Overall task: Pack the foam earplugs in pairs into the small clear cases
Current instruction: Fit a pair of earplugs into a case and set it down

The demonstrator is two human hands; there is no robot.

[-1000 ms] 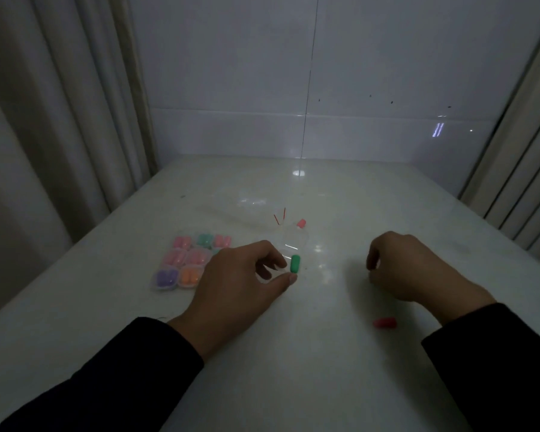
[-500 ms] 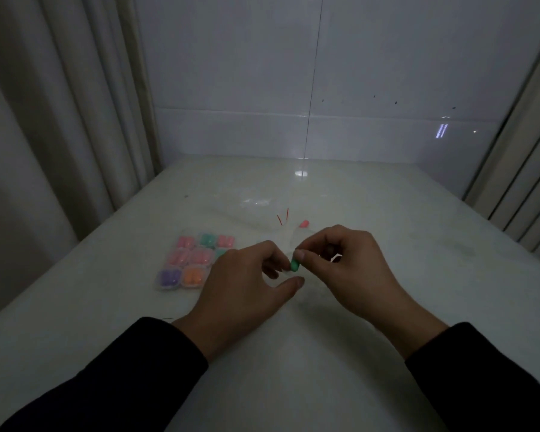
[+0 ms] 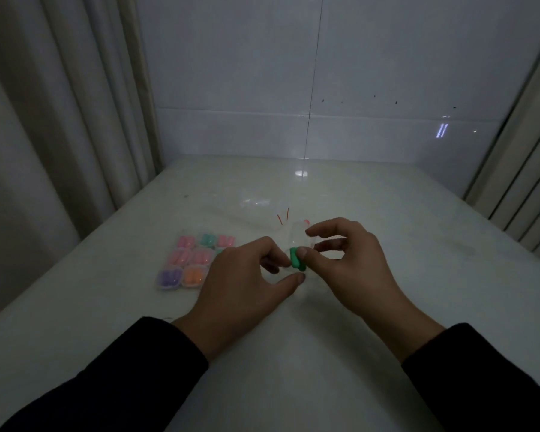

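Since a second ago the right hand [image 3: 349, 263] has crossed over, thumb pressing the green earplugs [image 3: 297, 259] at the left hand [image 3: 243, 282] fingertips. Between both pinching hands, the clear case [image 3: 300, 236] is barely discernible. Filled cases [image 3: 189, 263] sit beyond the left knuckles.

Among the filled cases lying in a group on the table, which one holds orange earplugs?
The case with orange earplugs is in the nearest row, immediately right of the purple case. The remaining cases behind them hold pink or green plugs.
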